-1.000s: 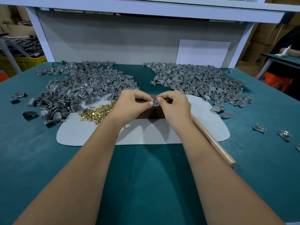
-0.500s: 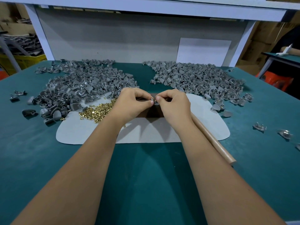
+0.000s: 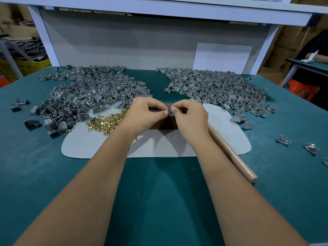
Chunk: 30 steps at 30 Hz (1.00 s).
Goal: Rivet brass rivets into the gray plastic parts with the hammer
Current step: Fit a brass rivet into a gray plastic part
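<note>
Two bare forearms reach forward over a teal, felt-like table top [image 3: 159, 201], seen from above. The left hand [image 3: 143, 115] and the right hand [image 3: 190, 117] meet fingertip to fingertip, fingers curled. Between them they pinch one small gray plastic part [image 3: 168, 111]. A speck of brass shows at the pinch, too small to make out clearly.

Under both hands lies a flat, pale gray mat with rounded corners [image 3: 95, 144], smooth and matte. A dark brown rectangular block [image 3: 168, 124] sits on the mat directly below the hands, mostly in their shadow.

Just left of the left hand, a loose scatter of short, shiny brass rivets [image 3: 104, 122] spreads across the mat, touching the wrist's edge.

Beyond and to the left of the left hand is a broad heap of gray plastic parts [image 3: 85, 96], small wedge-like and curved moulded pieces with dull surfaces. Beyond and to the right of the right hand lies a second heap of the same gray parts [image 3: 218, 87].

A smooth, round, light wooden hammer handle [image 3: 232, 157] runs along the outer side of the right forearm, half on the mat, its end pointing toward the viewer. Its head is hidden behind the right hand.

A few stray, shinier gray pieces [image 3: 283, 139] lie far right of the right hand.
</note>
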{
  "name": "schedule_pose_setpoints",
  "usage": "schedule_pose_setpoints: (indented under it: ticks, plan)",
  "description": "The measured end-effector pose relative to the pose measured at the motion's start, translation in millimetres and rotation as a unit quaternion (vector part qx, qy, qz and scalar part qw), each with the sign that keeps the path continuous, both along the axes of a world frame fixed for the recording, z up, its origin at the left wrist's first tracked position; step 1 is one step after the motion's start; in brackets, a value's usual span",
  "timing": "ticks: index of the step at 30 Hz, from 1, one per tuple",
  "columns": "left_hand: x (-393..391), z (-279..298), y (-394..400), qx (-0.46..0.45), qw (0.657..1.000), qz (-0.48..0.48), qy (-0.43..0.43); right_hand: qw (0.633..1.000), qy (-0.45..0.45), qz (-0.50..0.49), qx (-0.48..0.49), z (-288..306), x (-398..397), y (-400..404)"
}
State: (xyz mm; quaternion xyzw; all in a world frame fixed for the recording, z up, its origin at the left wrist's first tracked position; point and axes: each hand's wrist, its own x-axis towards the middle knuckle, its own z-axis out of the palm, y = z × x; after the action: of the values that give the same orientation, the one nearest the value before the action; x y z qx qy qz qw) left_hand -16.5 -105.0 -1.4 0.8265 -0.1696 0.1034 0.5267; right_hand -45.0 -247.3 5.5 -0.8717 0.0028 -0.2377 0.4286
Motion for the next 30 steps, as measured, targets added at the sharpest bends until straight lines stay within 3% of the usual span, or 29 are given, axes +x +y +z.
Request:
schedule_pose_setpoints:
  ticks: [6,13,23,30]
  plan:
    - [-1,1,-1,-0.008,1.000,-0.002,0.003,1.000,-0.004,-0.005,-0.001,-1,1,1]
    - [0,0,0,-0.019,1.000,-0.009,0.013,0.993,-0.025,-0.013,-0.114,-4,2,-1]
    - [0,-1,1,-0.028,0.999,-0.025,0.016,0.997,0.057,-0.034,-0.037,8,4,2]
    - [0,-1,1,-0.034,0.999,-0.023,0.016,0.999,0.046,0.005,0.010,8,2,0]
